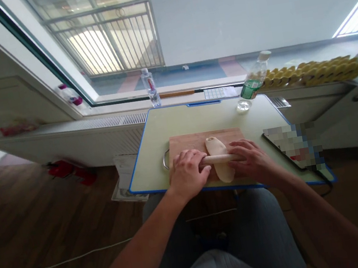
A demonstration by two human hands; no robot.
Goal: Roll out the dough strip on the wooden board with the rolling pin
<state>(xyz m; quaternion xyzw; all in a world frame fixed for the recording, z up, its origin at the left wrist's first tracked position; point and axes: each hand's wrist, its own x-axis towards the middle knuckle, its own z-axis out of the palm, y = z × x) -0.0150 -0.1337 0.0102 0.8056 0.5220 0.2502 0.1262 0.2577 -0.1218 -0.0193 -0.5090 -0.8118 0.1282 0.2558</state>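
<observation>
A pale wooden rolling pin (221, 158) lies level across a long, flattened oval of dough (216, 146). The dough stretches from near the far edge of the wooden cutting board (185, 142) towards me, and its far end is slightly curled. My left hand (188, 169) is closed over the pin's left end, thumb towards the dough. Over the right end, my right hand (248, 156) is closed, its fingers curved on the pin and its palm near the board. The pin hides the middle strip of dough.
The board rests on a small table (145, 158) with a blue rim. A green-labelled bottle (250, 88) stands at the table's back right, and a tablet-like device (285, 150) lies at the right. Another clear bottle (151, 88) is on the windowsill. A white cord (83, 256) crosses the floor.
</observation>
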